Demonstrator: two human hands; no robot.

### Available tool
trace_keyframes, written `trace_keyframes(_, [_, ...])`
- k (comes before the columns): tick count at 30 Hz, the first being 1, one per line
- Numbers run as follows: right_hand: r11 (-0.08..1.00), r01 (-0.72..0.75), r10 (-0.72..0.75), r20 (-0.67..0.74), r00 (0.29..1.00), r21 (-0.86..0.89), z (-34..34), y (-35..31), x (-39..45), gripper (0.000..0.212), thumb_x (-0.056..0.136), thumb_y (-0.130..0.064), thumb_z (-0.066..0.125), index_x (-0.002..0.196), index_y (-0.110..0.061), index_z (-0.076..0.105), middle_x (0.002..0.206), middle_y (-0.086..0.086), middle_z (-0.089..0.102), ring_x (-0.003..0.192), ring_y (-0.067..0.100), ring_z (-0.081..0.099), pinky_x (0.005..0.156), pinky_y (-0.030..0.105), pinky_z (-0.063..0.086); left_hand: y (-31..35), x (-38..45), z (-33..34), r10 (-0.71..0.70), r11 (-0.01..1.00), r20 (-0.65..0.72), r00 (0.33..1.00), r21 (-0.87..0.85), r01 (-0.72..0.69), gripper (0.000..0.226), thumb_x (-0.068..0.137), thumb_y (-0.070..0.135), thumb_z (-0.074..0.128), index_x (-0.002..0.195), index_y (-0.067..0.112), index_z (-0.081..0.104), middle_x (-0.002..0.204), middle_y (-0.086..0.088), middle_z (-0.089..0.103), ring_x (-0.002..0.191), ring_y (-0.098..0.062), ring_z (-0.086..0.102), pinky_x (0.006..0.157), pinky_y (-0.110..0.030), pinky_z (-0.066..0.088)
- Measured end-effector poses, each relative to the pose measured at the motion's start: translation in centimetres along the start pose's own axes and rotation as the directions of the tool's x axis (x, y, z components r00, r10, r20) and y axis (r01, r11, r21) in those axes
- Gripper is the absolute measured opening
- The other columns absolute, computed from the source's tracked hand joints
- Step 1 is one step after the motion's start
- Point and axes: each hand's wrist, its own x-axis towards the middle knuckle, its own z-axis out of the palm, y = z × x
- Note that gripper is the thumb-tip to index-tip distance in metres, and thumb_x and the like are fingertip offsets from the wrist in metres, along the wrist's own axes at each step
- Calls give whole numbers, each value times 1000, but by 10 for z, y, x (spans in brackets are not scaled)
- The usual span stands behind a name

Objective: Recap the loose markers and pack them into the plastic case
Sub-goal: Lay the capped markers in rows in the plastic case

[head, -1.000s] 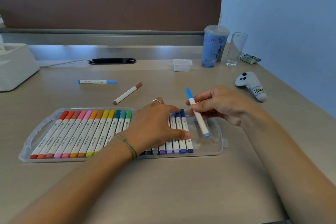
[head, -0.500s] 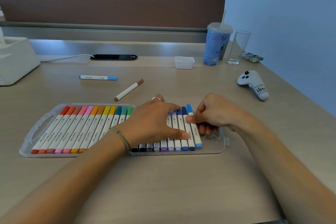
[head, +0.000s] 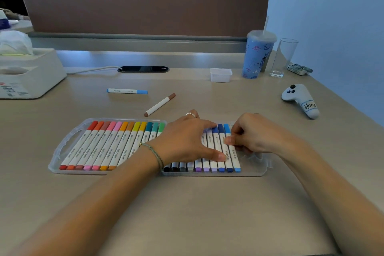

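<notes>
Light-blue marker (head: 232, 147): it lies at the right end of the row in the right half of the plastic case (head: 262, 169), touching the dark-blue marker (head: 223, 147) beside it; seat it flat and parallel to its neighbours, caps in line at both ends.
Right hand (head: 256, 134): your fingers are curled, and the fingertips (head: 229, 141) pinch or press the light-blue barrel near its middle; I cannot tell which. Push straight down, not sideways, or the row may ride up.
Left hand (head: 188, 141): it lies flat with straight fingers over the middle of the case, holding nothing; your thumb presses the barrels near the case's near edge. Keep that weight on while you settle the newcomer.
Case: clear thin plastic, two shallow halves side by side, a moulded handle at the left end; it probably flexes and slides, so hold it down.
Packed markers: slim white round barrels printed "marker", coloured caps at both ends; smooth, and likely to roll.
Loose blue marker (head: 127, 91): it lies on the desk (head: 187, 214) toward the far edge, well apart from the case; it looks capped.
Loose brown marker (head: 159, 104): it lies slanted just beyond the case's far edge; it looks capped too.
Judgement: two remain to pack, and there is free room at the right end.
</notes>
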Motion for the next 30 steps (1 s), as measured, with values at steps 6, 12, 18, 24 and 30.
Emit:
trace_keyframes(6, [996,22,-20,25,999,-89,-5,-5,-2,31,97,-41,64,73,-24,67,68,-3,71,59,9,64,56,22,45,-1,0,-5,30,999,19,999,-41,-29,81,75,69,70,145,38,44,110,9,47,100,-9,49,85,-27,46])
trace_keyframes(12, [971,218,-238,-275,931,-101,-6,-57,25,28,101,-35,59,77,-24,68,70,-4,64,67,10,62,63,27,44,-45,23,-38,-24,984,-165,986,-178,-6,28,94,37,65,119,25,68,102,8,67,85,-3,57,78,-20,47])
trace_keyframes(18, [953,300,-266,-351,898,43,1,-98,86,11,98,-21,63,95,-24,74,77,-15,60,74,9,61,75,31,52,-142,41,-65,-241,970,-373,896,-79,228,22,92,9,58,102,23,72,109,1,68,96,-16,60,88,-31,51])
trace_keyframes(24, [977,208,-182,-328,927,47,3,-107,131,18,97,-35,64,89,-23,75,94,-6,72,81,15,64,79,38,57,-213,62,-77,-330,910,-354,875,127,395,30,95,27,64,125,26,63,128,-4,57,120,-24,51,100,-37,48])
trace_keyframes(30, [990,43,-11,-231,973,134,7,-118,163,35,93,-47,65,76,-18,73,70,-1,71,70,20,69,77,38,58,-238,77,-75,-299,903,-354,886,196,382,16,95,39,63,105,28,68,110,0,63,102,-20,55,86,-33,45])
